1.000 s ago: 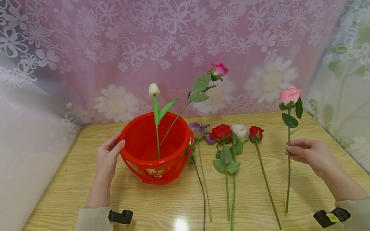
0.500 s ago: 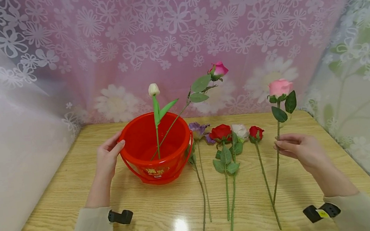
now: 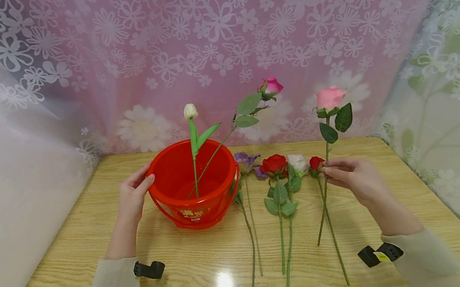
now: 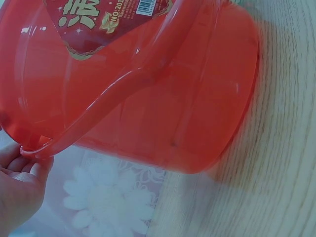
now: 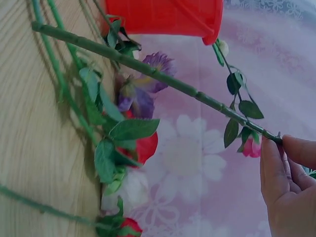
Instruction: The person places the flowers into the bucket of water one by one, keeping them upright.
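Observation:
A red bucket [image 3: 215, 206] stands on the table, and my left hand [image 3: 132, 196] grips its left rim with the thumb on the near side. In the left wrist view, that hand [image 4: 22, 182] holds the rim by the bucket's handle [image 4: 118, 94]. Inside the bucket lean a white tulip [image 3: 190, 112] and a magenta rose [image 3: 272, 85]. My right hand [image 3: 353, 179] pinches the stem of a pink rose [image 3: 330, 98], held upright above the table. The right wrist view has thumb and fingers closed on this stem [image 5: 163, 77]; its bloom is out of that view.
Right of the bucket lie a purple flower [image 3: 246, 160], a large red rose [image 3: 275, 164], a white rose [image 3: 298, 162] and a small red rose [image 3: 315, 164], stems toward me. A floral curtain [image 3: 221, 60] hangs behind the wooden table [image 3: 184, 270].
My right hand has carried the pink rose left and slightly up, so its stem now crosses in front of the small red rose. The left hand and bucket have stayed put.

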Motion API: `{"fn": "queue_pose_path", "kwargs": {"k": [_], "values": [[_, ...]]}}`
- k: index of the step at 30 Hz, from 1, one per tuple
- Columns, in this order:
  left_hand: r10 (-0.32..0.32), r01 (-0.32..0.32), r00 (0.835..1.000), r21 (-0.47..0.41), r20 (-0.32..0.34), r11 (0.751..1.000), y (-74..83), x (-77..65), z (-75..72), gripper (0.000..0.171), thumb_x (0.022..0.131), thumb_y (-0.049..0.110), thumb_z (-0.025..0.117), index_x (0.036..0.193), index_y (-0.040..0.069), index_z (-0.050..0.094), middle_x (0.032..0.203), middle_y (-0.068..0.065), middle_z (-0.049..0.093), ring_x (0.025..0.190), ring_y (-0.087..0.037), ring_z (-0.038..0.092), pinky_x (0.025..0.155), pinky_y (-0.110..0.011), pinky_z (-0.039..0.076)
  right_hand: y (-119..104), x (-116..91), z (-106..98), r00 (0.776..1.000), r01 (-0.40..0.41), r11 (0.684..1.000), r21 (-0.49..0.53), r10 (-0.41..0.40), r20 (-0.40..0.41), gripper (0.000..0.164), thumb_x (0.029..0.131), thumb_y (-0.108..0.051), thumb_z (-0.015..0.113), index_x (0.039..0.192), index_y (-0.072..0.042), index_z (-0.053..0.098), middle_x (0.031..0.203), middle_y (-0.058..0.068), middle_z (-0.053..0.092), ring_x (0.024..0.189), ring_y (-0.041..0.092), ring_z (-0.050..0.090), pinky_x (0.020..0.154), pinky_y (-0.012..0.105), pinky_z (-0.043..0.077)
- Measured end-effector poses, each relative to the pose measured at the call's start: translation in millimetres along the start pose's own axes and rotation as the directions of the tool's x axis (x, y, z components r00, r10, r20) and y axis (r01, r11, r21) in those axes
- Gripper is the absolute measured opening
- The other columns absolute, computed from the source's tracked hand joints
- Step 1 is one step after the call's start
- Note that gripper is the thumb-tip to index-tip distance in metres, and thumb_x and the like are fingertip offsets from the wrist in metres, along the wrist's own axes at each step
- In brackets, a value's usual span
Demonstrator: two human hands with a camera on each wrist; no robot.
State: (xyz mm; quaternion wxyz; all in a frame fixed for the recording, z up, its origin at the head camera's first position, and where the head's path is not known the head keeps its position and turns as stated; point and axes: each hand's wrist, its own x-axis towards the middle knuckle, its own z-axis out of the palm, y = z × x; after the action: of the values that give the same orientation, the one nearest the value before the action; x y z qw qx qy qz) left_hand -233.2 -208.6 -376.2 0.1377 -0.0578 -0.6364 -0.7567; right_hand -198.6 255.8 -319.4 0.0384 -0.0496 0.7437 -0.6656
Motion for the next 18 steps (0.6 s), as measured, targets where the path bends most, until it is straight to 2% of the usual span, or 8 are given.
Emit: {"fn": "queue_pose_path", "kwargs": {"k": [6,13,18], "values": [[-0.008,0.008,1.0,0.011,-0.006,1.0,0.9,-0.2,0.4,0.047,0.085,0.004,0.058,0.124,-0.014,0.04,0.101,0.006,0.059,0.092,-0.011,0.056,0.078,-0.018,0.047,-11.5,7.1,17.6,1.0,0.011,1.0,0.023,-0.011,0.012,0.031,0.086,-0.008,0.057,0.109,0.01,0.046,0.089,-0.003,0.06,0.082,0.008,0.061,0.078,0.024,0.048],[-0.009,0.009,1.0,0.004,0.003,1.0,1.8,-0.6,0.9,0.048,0.085,0.004,0.057,0.125,-0.014,0.039,0.102,0.005,0.058,0.092,-0.01,0.056,0.078,-0.018,0.046,-22.8,16.0,37.9,0.998,0.058,0.997,0.045,-0.059,0.02,0.035,0.087,-0.004,0.055,0.113,0.015,0.043,0.088,-0.004,0.061,0.083,0.008,0.061,0.077,0.022,0.048],[-0.008,0.008,1.0,0.004,0.003,1.0,2.5,-1.5,1.3,0.047,0.085,0.004,0.057,0.125,-0.014,0.04,0.102,0.005,0.058,0.092,-0.011,0.056,0.078,-0.019,0.046,-30.9,21.9,52.3,0.997,0.069,0.99,0.126,-0.071,0.013,0.024,0.087,-0.001,0.054,0.108,0.008,0.047,0.087,-0.001,0.061,0.082,0.009,0.061,0.078,0.024,0.047]]}}
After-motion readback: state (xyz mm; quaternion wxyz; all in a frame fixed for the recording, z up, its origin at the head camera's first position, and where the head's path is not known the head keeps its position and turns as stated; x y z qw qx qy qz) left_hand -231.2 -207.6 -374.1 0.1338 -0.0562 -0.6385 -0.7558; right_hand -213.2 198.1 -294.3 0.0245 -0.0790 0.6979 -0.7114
